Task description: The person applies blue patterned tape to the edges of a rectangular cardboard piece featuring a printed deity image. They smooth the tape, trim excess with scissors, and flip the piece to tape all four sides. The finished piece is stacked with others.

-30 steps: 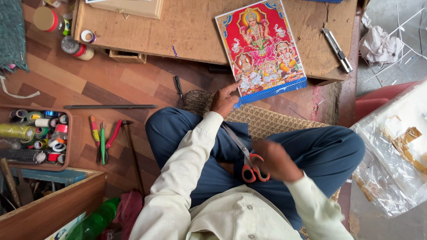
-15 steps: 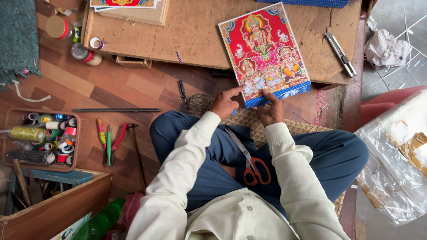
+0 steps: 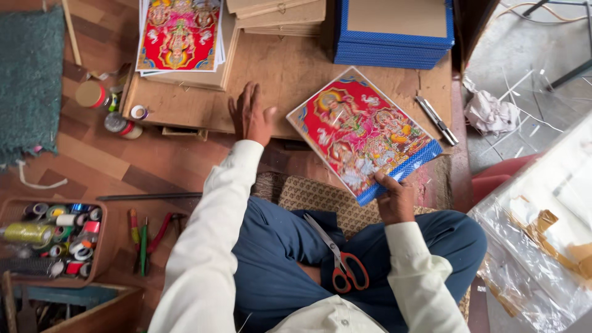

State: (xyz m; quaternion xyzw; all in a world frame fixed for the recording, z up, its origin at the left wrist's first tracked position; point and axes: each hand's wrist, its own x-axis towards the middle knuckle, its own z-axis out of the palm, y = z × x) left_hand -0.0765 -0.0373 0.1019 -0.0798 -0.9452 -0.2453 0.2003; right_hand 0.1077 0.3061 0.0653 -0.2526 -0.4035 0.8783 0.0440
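Observation:
My right hand grips the near edge of a red picture board with a blue rim, which lies tilted on the low wooden work board. My left hand is stretched forward with fingers spread, flat on that wooden board to the left of the picture, holding nothing. Orange-handled scissors rest on my lap between my blue-trousered legs.
A stack of similar red prints lies at the far left, and a pile of blue-edged boards at the far right. A utility knife sits beside the picture. A tray of tape rolls, pliers and screwdrivers lie left.
My left hand let go of the picture and reached forward onto the wooden board. My right hand turned the picture, holding its near edge. The view moved forward.

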